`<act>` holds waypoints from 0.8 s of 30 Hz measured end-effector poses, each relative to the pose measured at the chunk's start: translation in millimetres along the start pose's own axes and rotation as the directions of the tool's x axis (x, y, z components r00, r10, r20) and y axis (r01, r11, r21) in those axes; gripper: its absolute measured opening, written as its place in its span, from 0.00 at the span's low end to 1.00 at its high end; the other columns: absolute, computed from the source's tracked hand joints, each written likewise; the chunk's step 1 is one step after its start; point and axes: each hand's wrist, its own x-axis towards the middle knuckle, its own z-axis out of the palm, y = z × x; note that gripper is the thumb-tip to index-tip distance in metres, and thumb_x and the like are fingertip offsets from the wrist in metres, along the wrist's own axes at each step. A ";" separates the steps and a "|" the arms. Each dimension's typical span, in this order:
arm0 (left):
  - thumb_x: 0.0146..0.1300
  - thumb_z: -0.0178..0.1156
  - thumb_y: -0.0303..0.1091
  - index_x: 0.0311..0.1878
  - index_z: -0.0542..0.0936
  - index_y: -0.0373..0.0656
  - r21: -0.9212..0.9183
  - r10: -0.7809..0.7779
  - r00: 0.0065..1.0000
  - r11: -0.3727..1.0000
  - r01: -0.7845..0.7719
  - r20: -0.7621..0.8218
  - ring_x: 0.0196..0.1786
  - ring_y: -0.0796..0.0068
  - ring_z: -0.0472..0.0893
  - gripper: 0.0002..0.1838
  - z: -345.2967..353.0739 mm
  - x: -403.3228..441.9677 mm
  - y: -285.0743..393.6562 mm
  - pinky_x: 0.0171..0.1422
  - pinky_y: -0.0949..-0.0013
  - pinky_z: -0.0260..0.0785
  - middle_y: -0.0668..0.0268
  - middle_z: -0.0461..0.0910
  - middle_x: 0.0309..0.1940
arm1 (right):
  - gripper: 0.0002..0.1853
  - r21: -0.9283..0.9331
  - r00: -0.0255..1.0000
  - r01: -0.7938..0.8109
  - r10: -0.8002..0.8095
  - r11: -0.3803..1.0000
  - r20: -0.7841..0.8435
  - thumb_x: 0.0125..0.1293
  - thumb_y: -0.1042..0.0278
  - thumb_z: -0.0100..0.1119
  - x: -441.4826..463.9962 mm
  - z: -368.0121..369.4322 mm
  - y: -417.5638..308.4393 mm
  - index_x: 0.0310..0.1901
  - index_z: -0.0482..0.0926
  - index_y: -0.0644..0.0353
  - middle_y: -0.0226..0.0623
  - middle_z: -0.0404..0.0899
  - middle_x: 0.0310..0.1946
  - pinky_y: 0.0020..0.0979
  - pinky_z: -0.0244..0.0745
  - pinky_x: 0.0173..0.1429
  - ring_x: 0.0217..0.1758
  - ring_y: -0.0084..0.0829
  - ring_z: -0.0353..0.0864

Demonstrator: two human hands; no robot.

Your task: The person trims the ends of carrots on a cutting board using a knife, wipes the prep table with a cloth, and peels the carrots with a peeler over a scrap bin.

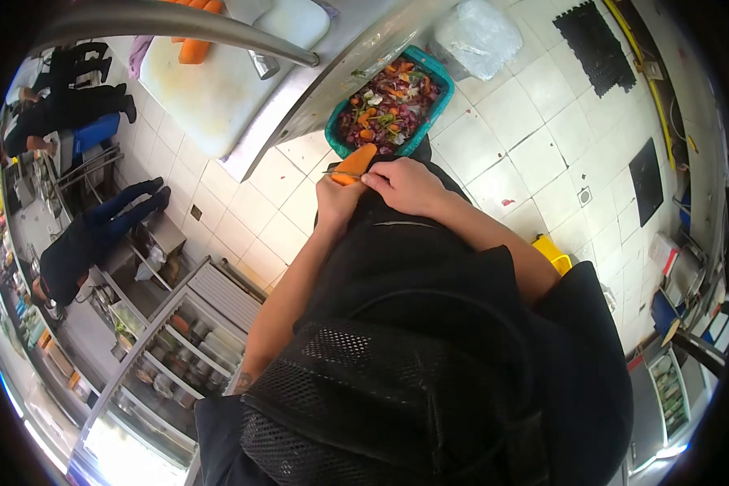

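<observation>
Shirt: black, fills lower centre; loose front could snag a wrist if the arms pull in close.
Floor: white tiles, centre right, a few dark and red bits; a dropped piece could be a slip risk underfoot.
Bin: teal, upper centre, holding mixed scraps; set close to the legs, so a knock could shift or spill it.
Right hand: narrow, fingers closed on the near end of a thin blade; knife or peeler, cannot tell. Damp fingers could let it twist.
Left hand: closed round the lower end of the carrot, right by the edge; main risk is a nick, if the blade skips off the curve. Carrot is held in mid-air, so a loose grip could drop it among the scraps.
Carrot: upper centre, between left hand and bin in view, tilted up to the right.
Carrot look: bright even orange, long, bluntly tapered; looks smooth, probably slick and firm.
Carrot detail: peel left or not, too small to tell.
</observation>
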 end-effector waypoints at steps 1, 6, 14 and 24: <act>0.51 0.72 0.27 0.51 0.80 0.29 0.005 0.082 0.997 0.997 -0.082 0.011 0.39 0.73 0.82 0.23 -0.5 -0.1 0.4 0.47 0.68 0.75 0.62 0.83 0.37 | 0.19 0.008 0.995 0.007 -0.007 1.000 -0.097 0.72 0.48 0.56 -0.2 -0.8 3.6 0.37 0.85 0.56 0.50 0.85 0.34 0.51 0.78 0.47 0.41 0.54 0.85; 0.51 0.73 0.27 0.55 0.79 0.26 0.197 0.133 0.989 0.970 -0.143 0.065 0.43 0.74 0.83 0.27 -9.7 -11.7 16.1 0.51 0.68 0.76 0.59 0.85 0.42 | 0.22 -0.258 0.960 -0.276 0.255 0.926 -0.115 0.73 0.47 0.55 38.9 -7.1 89.5 0.43 0.87 0.60 0.54 0.85 0.37 0.49 0.79 0.51 0.45 0.55 0.85; 0.51 0.74 0.29 0.61 0.76 0.28 0.362 0.383 0.910 0.835 -0.415 0.160 0.51 0.61 0.85 0.33 -12.1 -18.8 25.8 0.59 0.63 0.75 0.50 0.85 0.47 | 0.16 0.856 0.910 -0.304 0.394 0.419 0.131 0.71 0.52 0.64 52.4 14.5 21.9 0.43 0.76 0.56 0.27 0.74 0.27 0.25 0.59 0.21 0.23 0.21 0.72; 0.58 0.71 0.27 0.45 0.80 0.37 -0.188 -0.188 0.965 0.957 0.222 0.184 0.24 0.84 0.72 0.13 -14.3 -13.4 15.1 0.27 0.76 0.63 0.73 0.77 0.27 | 0.24 0.286 0.949 -0.080 0.161 0.955 -0.271 0.76 0.46 0.54 57.9 20.8 63.1 0.41 0.79 0.64 0.45 0.84 0.31 0.44 0.76 0.36 0.32 0.44 0.84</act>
